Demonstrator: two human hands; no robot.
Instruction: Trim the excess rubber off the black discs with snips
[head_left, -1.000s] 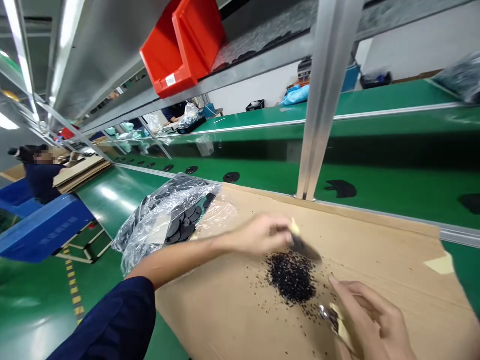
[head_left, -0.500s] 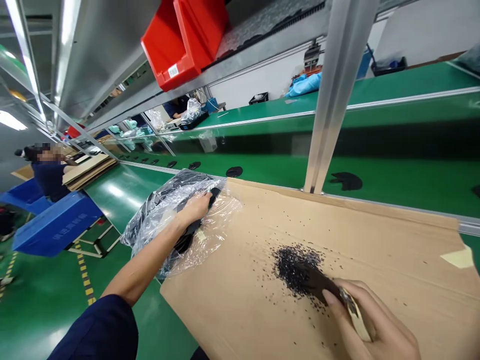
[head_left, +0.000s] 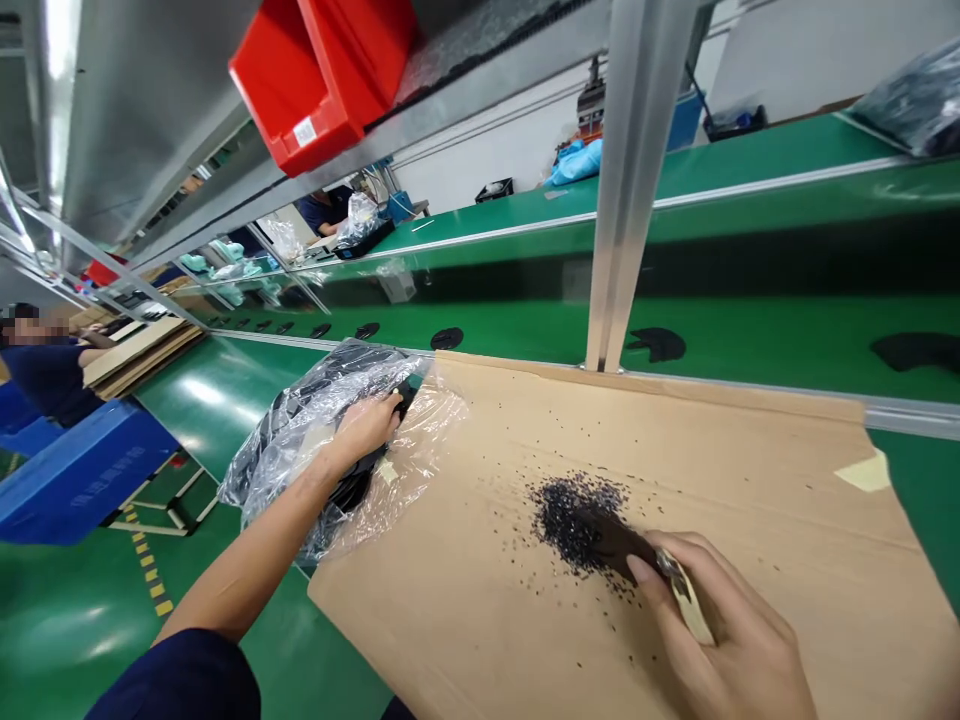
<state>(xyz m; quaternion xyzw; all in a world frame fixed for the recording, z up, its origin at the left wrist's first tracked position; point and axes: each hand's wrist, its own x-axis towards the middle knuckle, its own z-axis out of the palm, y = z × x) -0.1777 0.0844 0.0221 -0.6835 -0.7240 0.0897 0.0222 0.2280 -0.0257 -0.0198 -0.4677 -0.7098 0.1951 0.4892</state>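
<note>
"How does the dark piece [head_left: 619, 541] look?"
"Long, cream-ended, clamped in the right hand [head_left: 724, 612], at the black pile's [head_left: 566, 508] four o'clock."
"Left hand [head_left: 367, 424]?"
"Ten o'clock, at the clear bag [head_left: 279, 482]; can't tell its grip."

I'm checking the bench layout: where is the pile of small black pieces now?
In the head view, the pile lies right of centre on the brown sheet, just left of the right hand.

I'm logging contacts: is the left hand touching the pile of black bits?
Apart: the head view shows brown sheet between the left hand and the pile.
</note>
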